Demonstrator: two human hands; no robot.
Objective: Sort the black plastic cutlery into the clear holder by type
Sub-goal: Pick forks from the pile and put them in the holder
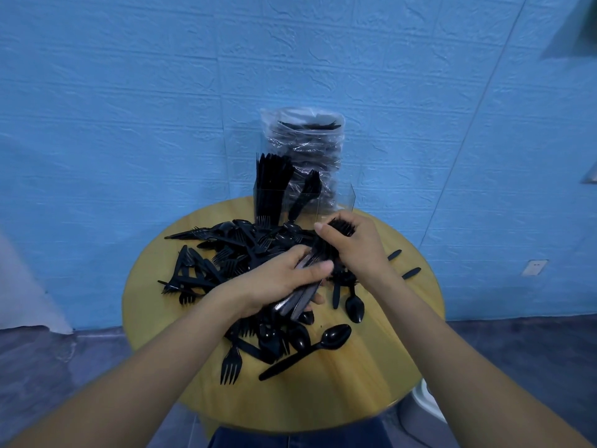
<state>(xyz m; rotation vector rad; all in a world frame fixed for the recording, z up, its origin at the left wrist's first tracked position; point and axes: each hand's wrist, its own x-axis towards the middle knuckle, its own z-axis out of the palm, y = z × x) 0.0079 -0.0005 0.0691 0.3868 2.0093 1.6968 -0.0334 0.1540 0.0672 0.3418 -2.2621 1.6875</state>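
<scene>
Both hands [284, 279] [350, 245] grip one cutlery bundle [318, 253] above the table [371, 367].

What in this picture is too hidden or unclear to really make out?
Head view, the only one:
- Bundle of cutlery: the left hand and right hand cover most of it, so its count stays unclear.
- Clear holder: its base hides behind the cutlery pile.
- Plastic bag: crinkled film blurs the contents.
- Round table: its near edge is cut off by the arms.

No legible text or labels anywhere
</scene>
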